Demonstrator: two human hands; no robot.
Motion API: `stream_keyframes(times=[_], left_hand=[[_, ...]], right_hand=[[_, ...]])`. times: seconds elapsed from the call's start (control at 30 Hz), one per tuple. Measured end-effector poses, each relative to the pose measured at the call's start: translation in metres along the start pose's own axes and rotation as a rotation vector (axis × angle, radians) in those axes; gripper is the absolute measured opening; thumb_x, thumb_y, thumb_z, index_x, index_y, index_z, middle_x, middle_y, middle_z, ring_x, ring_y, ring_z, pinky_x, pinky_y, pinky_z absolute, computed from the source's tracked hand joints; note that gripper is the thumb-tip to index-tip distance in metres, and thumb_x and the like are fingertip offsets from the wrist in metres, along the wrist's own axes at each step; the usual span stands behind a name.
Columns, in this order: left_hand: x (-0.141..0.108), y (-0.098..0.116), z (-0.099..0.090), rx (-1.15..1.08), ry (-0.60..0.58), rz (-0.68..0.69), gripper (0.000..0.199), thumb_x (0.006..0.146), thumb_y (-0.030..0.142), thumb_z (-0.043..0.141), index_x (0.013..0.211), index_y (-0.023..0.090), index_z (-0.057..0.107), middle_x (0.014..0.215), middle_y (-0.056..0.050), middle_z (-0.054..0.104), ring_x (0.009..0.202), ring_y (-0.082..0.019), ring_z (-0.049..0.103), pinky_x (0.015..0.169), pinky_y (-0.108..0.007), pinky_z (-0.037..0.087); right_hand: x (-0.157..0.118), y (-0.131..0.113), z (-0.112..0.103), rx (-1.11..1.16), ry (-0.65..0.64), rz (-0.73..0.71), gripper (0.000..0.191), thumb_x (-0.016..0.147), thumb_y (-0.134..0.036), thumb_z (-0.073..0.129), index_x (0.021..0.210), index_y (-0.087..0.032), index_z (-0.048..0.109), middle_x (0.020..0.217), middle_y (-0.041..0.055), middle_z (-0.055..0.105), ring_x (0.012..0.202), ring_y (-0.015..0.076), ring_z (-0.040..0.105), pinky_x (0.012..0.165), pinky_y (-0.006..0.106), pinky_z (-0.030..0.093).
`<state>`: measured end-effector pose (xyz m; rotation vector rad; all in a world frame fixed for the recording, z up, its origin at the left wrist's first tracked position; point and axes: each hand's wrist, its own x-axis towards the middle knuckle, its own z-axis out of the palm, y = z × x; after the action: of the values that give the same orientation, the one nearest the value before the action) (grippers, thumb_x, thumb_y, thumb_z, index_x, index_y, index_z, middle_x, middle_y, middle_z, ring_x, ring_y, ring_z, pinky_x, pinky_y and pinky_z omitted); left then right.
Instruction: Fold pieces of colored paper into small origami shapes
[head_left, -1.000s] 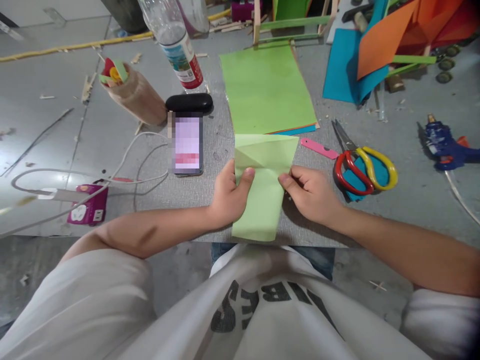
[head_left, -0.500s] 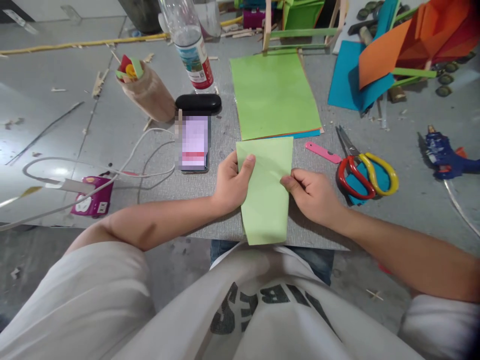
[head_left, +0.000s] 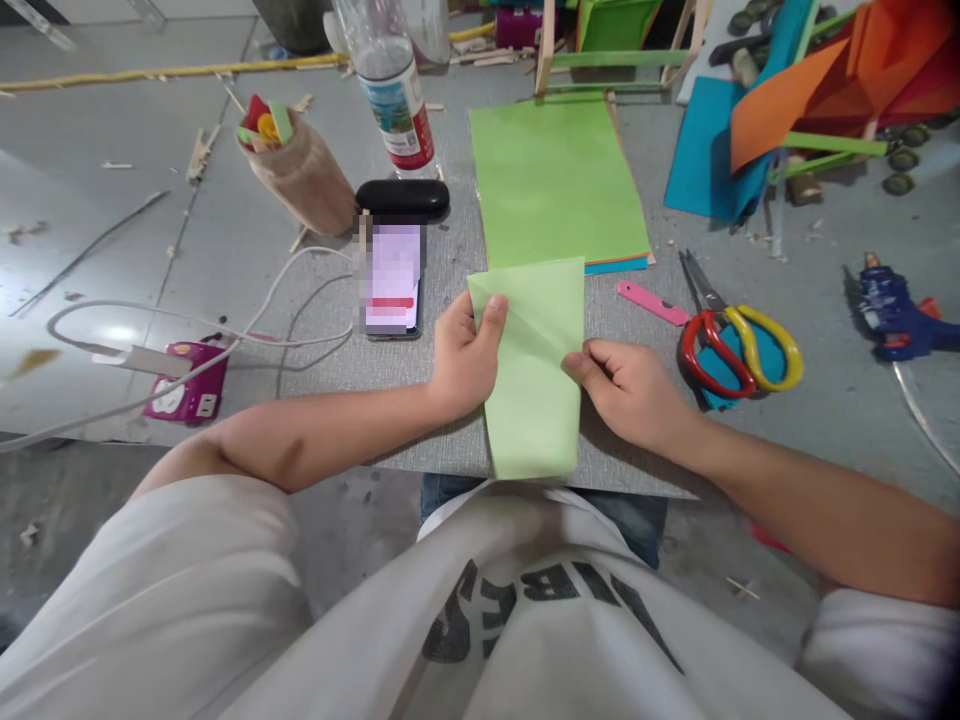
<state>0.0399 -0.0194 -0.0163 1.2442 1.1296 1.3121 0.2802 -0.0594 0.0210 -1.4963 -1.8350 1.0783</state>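
Note:
A light green sheet of paper (head_left: pixel 532 400), narrower toward my body, is held between both hands at the table's front edge. My left hand (head_left: pixel 469 345) grips its left side, thumb on top and fingers hidden behind. On the right side, my right hand (head_left: pixel 626 385) pinches the edge between thumb and curled fingers. The paper bends slightly between the two grips. Its far end overlaps a stack of coloured paper (head_left: pixel 559 185) with bright green on top. Scissors (head_left: pixel 739 345) with red and yellow handles lie right of my right hand, beside a pink folding knife or cutter (head_left: pixel 652 303).
Left of the paper lie a phone (head_left: pixel 394 280), a black case (head_left: pixel 403 199), a plastic bottle (head_left: pixel 394 110) and a tan holder (head_left: pixel 304 180). White cables run to a purple power socket (head_left: pixel 187 382). A blue glue gun (head_left: pixel 900 310) lies right; orange and blue folded paper (head_left: pixel 780 110) stands behind.
The far end of the light green paper has lifted and tilted a little, its left corner creasing. Both hands keep their grips. The whole view has shifted slightly.

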Motion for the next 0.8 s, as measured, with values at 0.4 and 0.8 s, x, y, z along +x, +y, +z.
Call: stream_keyframes(times=[0.4, 0.8], left_hand=[[0.012, -0.011, 0.001, -0.046, 0.050, -0.008, 0.069, 0.111, 0.096, 0.078, 0.119, 0.027, 0.076, 0.112, -0.007, 0.090, 0.100, -0.024, 0.086, 0.086, -0.036, 0.071], [0.027, -0.022, 0.002, -0.302, 0.054, 0.016, 0.070, 0.100, 0.091, 0.097, 0.128, 0.030, 0.079, 0.124, -0.008, 0.094, 0.125, -0.031, 0.093, 0.103, -0.041, 0.075]], right_hand=[[0.003, 0.004, 0.002, 0.046, 0.045, 0.003, 0.054, 0.117, -0.070, 0.073, 0.084, -0.028, 0.063, 0.074, 0.0013, 0.066, 0.072, 0.0214, 0.055, 0.071, 0.041, 0.041], [0.012, 0.004, -0.005, 0.144, 0.062, 0.077, 0.075, 0.107, -0.095, 0.078, 0.080, -0.027, 0.068, 0.075, 0.0037, 0.067, 0.070, 0.0213, 0.056, 0.065, 0.040, 0.041]])
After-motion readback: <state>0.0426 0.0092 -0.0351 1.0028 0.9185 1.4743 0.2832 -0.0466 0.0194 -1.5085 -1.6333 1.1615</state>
